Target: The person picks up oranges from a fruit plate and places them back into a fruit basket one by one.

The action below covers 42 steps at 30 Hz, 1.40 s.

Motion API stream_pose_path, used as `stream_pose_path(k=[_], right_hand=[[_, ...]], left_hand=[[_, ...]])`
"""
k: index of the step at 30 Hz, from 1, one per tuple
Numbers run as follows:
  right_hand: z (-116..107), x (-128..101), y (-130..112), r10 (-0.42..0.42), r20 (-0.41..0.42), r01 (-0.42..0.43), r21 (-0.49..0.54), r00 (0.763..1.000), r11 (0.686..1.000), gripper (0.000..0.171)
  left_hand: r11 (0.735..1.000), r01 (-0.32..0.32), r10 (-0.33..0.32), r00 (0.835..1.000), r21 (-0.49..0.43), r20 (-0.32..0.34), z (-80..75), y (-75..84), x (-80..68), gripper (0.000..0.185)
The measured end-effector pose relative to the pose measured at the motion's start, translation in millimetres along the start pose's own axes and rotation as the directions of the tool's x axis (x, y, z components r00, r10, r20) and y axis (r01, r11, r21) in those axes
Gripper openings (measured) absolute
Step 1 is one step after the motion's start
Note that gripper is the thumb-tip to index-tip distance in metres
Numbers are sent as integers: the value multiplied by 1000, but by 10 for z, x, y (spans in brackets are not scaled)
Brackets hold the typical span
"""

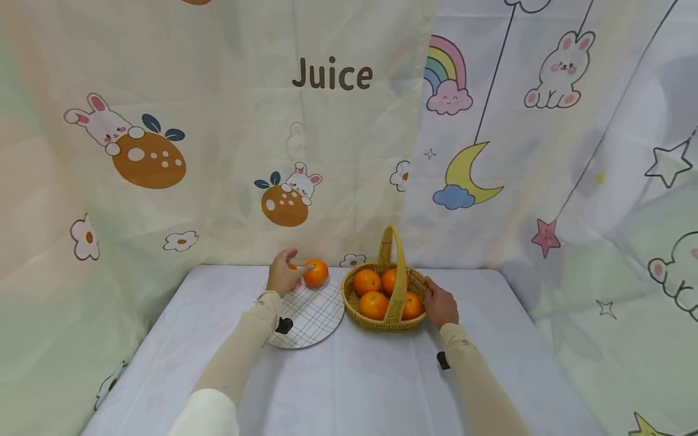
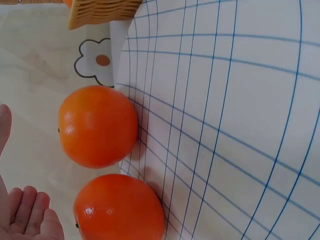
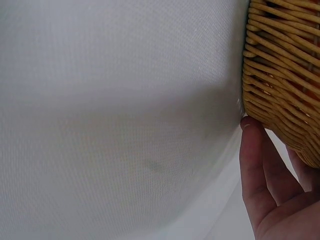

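Observation:
Two oranges lie at the far edge of a round white plate with a blue grid. One orange shows fully in the head view; the other sits behind my left hand. In the left wrist view that hand is spread open just beside both oranges, touching neither. To the right stands a woven basket with a tall handle, holding several oranges. My right hand rests with straight fingers against the basket's right wall.
A white cloth covers the table. Curtains printed with rabbits, a moon and the word "Juice" hang close behind and to both sides. The basket's edge stands right beside the plate.

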State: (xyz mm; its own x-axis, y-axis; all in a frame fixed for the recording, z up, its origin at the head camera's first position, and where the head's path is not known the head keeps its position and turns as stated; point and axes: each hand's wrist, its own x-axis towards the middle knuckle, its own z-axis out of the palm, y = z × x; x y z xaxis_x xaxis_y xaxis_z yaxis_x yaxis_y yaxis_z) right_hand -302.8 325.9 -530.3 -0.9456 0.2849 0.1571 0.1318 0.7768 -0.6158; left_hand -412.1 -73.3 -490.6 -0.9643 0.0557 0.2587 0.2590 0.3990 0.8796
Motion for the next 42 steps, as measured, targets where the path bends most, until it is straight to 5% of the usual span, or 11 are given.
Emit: stream_pose_path(k=[9, 16, 23, 30, 42], right_hand=[[-3, 8, -9, 17, 7, -17, 6, 1000, 1000, 47], [-41, -10, -72, 35, 19, -35, 7, 999, 999, 48], [-35, -4, -78, 37, 12, -37, 8, 999, 999, 47], [-26, -19, -52, 57, 32, -57, 15, 998, 998, 47], [-29, -8, -79, 57, 23, -57, 4, 998, 998, 48]], left_hand=[[996, -44, 52, 994, 81, -91, -159, -180, 44, 74], [994, 69, -59, 992, 85, -114, -261, -263, 12, 74], [991, 90, -78, 990, 97, -115, -318, -336, -5, 78], [971, 224, -217, 973, 89, -84, -297, -450, -85, 80], [971, 228, -224, 973, 70, -57, -182, -582, -57, 83]])
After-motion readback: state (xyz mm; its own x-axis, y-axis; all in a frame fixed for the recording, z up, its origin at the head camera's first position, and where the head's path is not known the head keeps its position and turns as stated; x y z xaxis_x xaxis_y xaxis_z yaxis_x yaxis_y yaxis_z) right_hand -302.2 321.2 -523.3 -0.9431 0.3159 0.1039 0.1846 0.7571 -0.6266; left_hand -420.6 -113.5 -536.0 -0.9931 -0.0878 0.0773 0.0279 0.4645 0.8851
